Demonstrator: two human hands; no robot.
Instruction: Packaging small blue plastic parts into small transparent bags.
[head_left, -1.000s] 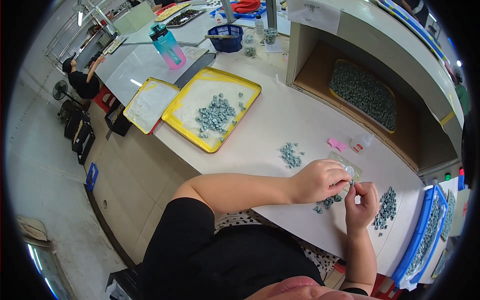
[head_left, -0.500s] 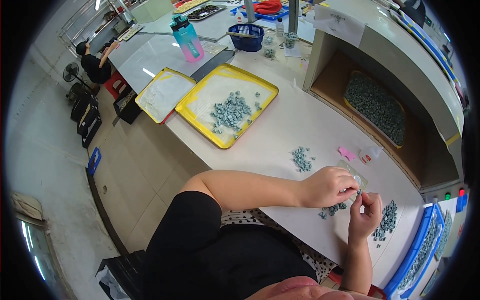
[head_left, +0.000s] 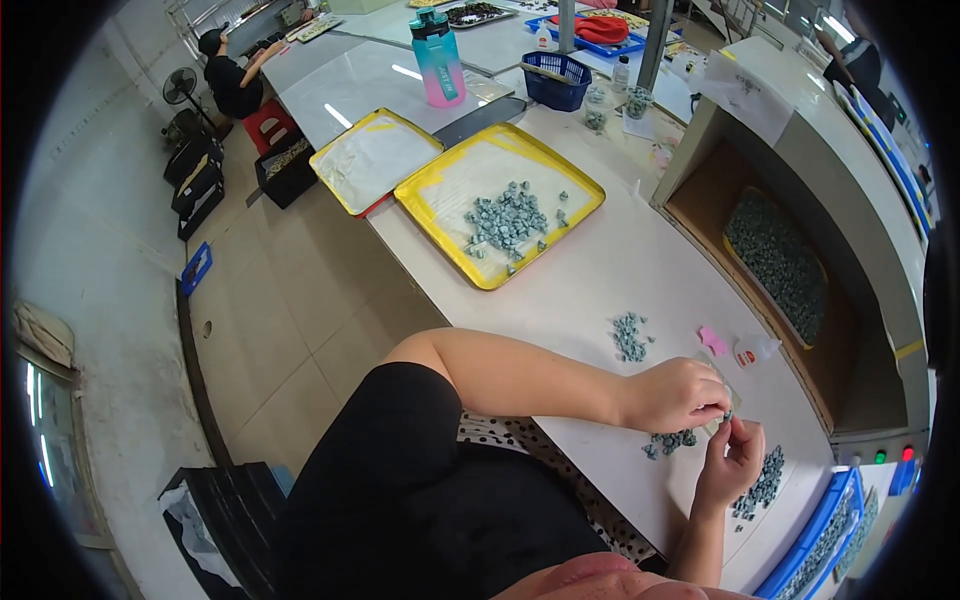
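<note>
My left hand [head_left: 680, 394] reaches across from the left with its fingertips pinched. Just below it, my right hand [head_left: 736, 458] is also closed in a pinch. Between the two sets of fingertips is a small grey-green piece [head_left: 727, 416], mostly covered by the fingers. A loose pile of similar pieces [head_left: 672, 441] lies under my left wrist. Another pile [head_left: 762, 485] is to the right of my right hand, and a third small heap [head_left: 630, 337] sits beyond my left forearm. Partly hidden behind my hands is a pale flat card [head_left: 718, 376].
A yellow-rimmed tray [head_left: 440, 245] bears many grey-green pieces; a paper-lined tray [head_left: 375, 160] adjoins it. Near the shelf box [head_left: 690, 180] are a pink scrap [head_left: 712, 340] and a small white bottle [head_left: 752, 350]. A blue tray [head_left: 800, 545] of pieces stands at right.
The whole scene has shifted a little right in the picture as the view turned. My two hands keep their pinch on the small piece, nearly unchanged.
</note>
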